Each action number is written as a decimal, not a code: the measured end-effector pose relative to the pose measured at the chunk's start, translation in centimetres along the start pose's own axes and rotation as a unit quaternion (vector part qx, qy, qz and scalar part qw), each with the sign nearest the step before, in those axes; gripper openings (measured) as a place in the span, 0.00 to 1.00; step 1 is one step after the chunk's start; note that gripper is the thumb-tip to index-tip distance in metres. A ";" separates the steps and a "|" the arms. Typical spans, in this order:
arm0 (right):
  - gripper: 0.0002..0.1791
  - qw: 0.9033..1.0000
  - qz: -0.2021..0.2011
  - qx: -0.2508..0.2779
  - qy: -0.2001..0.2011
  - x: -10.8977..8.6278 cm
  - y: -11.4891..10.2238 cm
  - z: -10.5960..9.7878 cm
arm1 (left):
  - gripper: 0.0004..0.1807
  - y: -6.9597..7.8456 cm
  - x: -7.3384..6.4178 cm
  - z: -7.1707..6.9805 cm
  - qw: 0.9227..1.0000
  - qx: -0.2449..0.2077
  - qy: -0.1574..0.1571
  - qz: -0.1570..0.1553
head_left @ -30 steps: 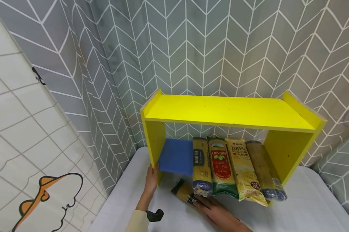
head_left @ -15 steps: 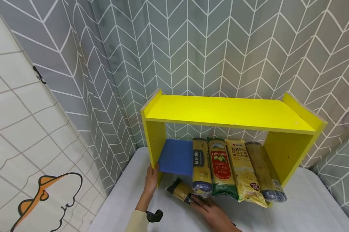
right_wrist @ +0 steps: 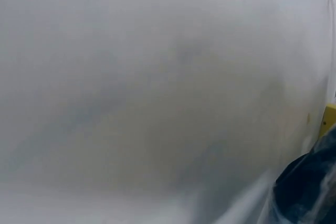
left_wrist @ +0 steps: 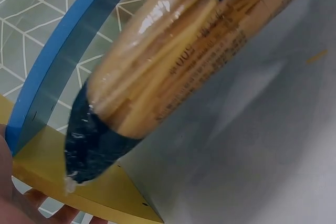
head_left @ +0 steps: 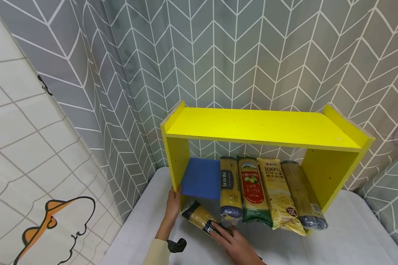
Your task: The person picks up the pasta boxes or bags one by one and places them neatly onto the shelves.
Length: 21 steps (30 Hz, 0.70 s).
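My right hand (head_left: 234, 244) grips a clear pack of spaghetti (head_left: 198, 216) with dark ends and a dark label, held at a slant in front of the shelf's left opening. In the left wrist view this spaghetti pack (left_wrist: 152, 72) crosses above the white surface, its dark blue end near the shelf's side panel. My left hand (head_left: 173, 206) holds the left side panel of the yellow shelf (head_left: 252, 123), fingers (left_wrist: 65, 214) on its outer side. At the right wrist view's corner only the pack's dark end (right_wrist: 310, 187) shows; the right hand is out of that view.
Inside the shelf, right of a blue board (head_left: 200, 178), several pasta packs lie side by side: a La Sicilia pack (head_left: 230, 184), a red-and-green Olivoila pack (head_left: 253, 187), a cream pack (head_left: 278, 191) and a brown pack (head_left: 299, 191). White cloth (head_left: 348, 228) covers the table.
My right hand has moved left with the spaghetti pack, bringing its far end close to the shelf's left panel. The left hand keeps its place on the panel.
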State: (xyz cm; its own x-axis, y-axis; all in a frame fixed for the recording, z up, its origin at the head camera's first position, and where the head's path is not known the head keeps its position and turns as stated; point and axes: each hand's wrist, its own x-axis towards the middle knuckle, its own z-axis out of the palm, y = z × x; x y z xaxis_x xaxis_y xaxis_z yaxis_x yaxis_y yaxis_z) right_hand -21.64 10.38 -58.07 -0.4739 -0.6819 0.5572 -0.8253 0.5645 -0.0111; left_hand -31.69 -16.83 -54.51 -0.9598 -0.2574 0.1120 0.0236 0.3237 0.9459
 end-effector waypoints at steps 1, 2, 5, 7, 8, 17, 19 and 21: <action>0.45 1.000 0.000 -0.008 0.002 0.1 -0.2 -0.1 | 0.31 0.0 0.0 0.0 1.000 0.000 0.000 -0.002; 0.46 1.000 0.003 -0.013 0.003 0.1 -0.4 -0.1 | 0.31 0.0 0.0 0.0 1.000 0.000 -0.001 -0.005; 0.47 1.000 0.008 -0.022 0.010 0.2 -0.7 -0.4 | 0.32 0.0 0.0 0.1 1.000 -0.008 -0.007 -0.013; 0.42 1.000 0.011 -0.024 0.016 0.4 -0.9 -0.5 | 0.33 0.0 0.0 0.1 1.000 -0.014 -0.013 -0.016; 0.36 0.999 0.012 -0.028 0.021 0.4 -0.9 -0.6 | 0.33 0.0 0.0 0.1 1.000 -0.016 -0.015 -0.016; 0.33 0.998 -0.005 -0.043 0.052 0.9 -1.0 -1.6 | 0.33 -0.2 0.3 0.0 1.000 -0.008 -0.016 -0.008; 0.32 0.997 -0.016 -0.044 0.061 0.8 -1.0 -1.6 | 0.33 -0.1 0.2 -0.1 1.000 -0.006 -0.015 -0.009; 0.32 0.996 -0.024 -0.050 0.071 0.6 -0.9 -1.5 | 0.32 -0.1 0.2 -0.1 1.000 -0.004 -0.013 -0.010</action>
State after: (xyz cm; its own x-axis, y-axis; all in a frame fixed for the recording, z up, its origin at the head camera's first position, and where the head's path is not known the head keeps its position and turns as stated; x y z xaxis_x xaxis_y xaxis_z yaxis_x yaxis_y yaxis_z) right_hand -20.72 10.15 -56.47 -0.3799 -0.6407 0.6672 -0.8081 0.5808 0.0976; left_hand -31.89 -16.98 -54.55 -0.9671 -0.2394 0.0854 0.0069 0.3112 0.9503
